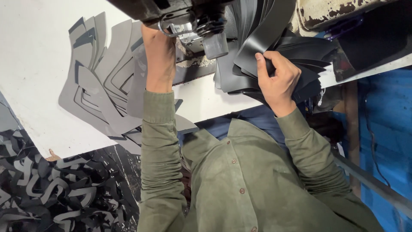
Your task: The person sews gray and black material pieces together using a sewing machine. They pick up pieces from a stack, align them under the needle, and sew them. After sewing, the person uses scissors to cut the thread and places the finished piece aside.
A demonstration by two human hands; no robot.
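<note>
Reaching up toward twelve o'clock, left hand (159,56) against the underside of a dark machine head (180,13), fingertips hidden behind the metal parts there, so cannot tell whether spread or pinching. Gripping at two o'clock, right hand (277,79) with fingers curled and thumb pressed down, pinching the edge of a stack of black cut sheets (296,47) fanned out toward the top edge and cut off there. Lying flat at ten o'clock on the white table (34,64), a spread of grey cut pieces (103,81), partly covered by the left forearm in an olive green sleeve (159,150). Heaped at eight o'clock below the table edge, black and grey offcut strips (47,189), tangled and hard to separate by eye. Running along the right side at four o'clock, a blue surface (386,129) and a grey bar (373,184), both cropped by the frame. Blurred beneath the machine, a small pale block (215,45), kind unclear.
</note>
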